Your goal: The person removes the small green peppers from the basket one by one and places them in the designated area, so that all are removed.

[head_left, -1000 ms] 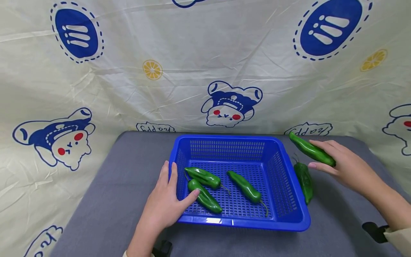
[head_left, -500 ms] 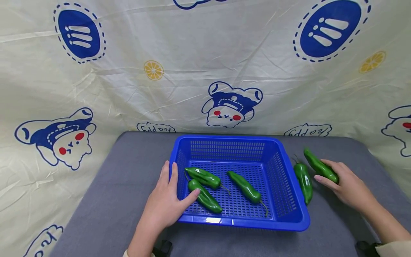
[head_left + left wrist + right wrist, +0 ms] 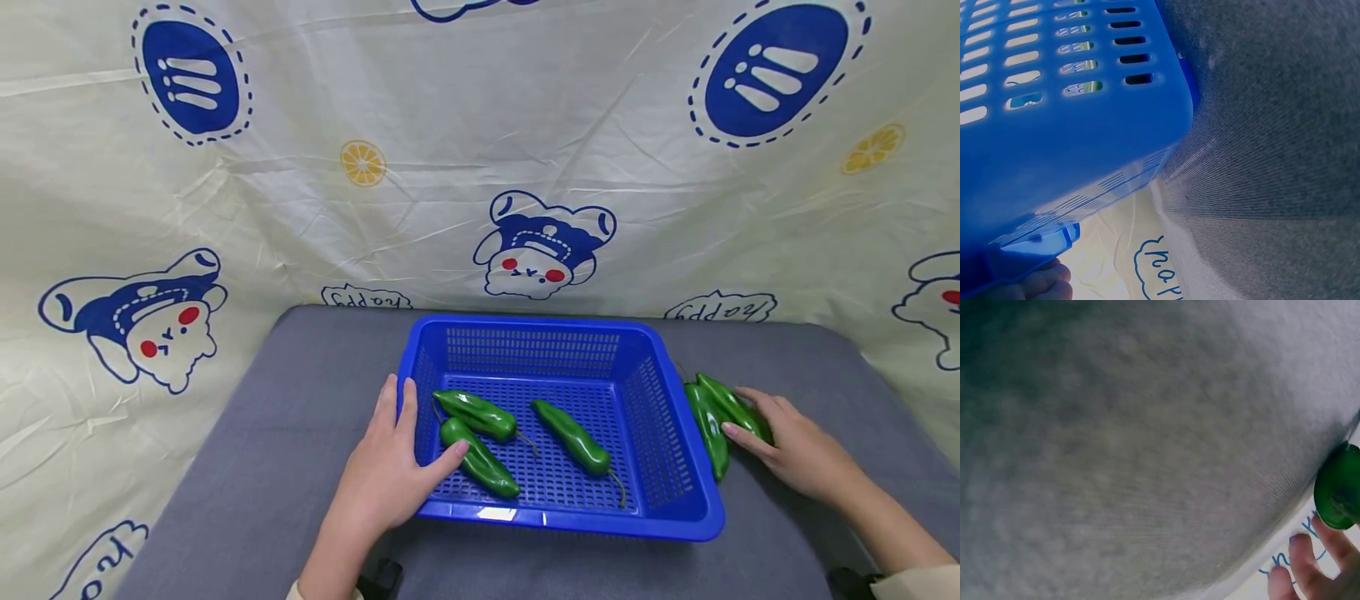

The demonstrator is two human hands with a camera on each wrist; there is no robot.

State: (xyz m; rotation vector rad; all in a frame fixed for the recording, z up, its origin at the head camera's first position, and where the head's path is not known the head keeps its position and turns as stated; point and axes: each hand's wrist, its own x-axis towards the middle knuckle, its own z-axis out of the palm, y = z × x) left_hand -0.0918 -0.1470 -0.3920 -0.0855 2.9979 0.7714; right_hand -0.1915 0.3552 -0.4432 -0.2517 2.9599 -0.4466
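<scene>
A blue plastic basket holds a few long green peppers, one of them the pepper right of its middle. My left hand grips the basket at its left side, fingers along the rim and thumb reaching inside over a pepper. In the left wrist view, fingertips show beside the basket's rim. To the basket's right, my right hand holds a green pepper between thumb and fingers, low over the table. It lies alongside another green pepper next to the basket's right wall.
A grey cloth covers the table. Behind it hangs a pale sheet printed with cartoon figures, reaching down to the table's far edge.
My right hand has lowered its pepper from above the table's right side, down beside the pepper outside the basket. My left hand has stayed at the basket.
</scene>
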